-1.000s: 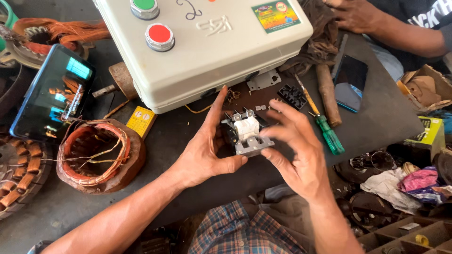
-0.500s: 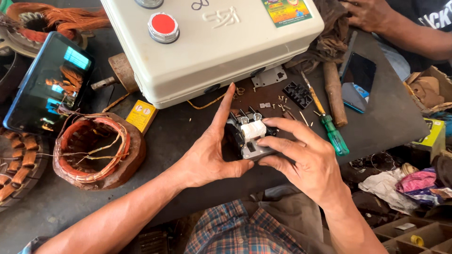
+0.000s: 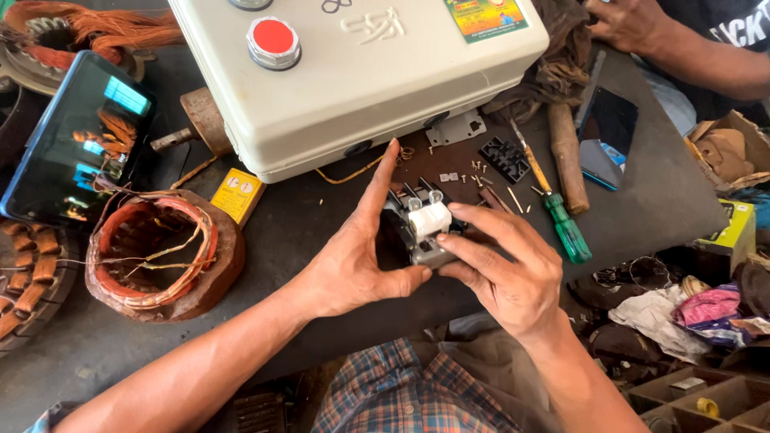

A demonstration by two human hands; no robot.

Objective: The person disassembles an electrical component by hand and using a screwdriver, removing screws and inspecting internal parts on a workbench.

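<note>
Both of my hands grip a small black and white electrical contactor part just above the dark table. My left hand cups its left side, with the index finger stretched up toward the cream control box. On its right side, my right hand pinches the white block and the metal base. Small screws and a black terminal piece lie just beyond the part.
A green-handled screwdriver and a wooden handle lie at the right. A copper-wound stator, a propped phone and a yellow box stand at the left. Another person's hand rests at the far right, next to a second phone.
The view has shifted slightly. My hands have kept hold of the contactor part, turning it a little; the left index finger now points up toward the control box.
</note>
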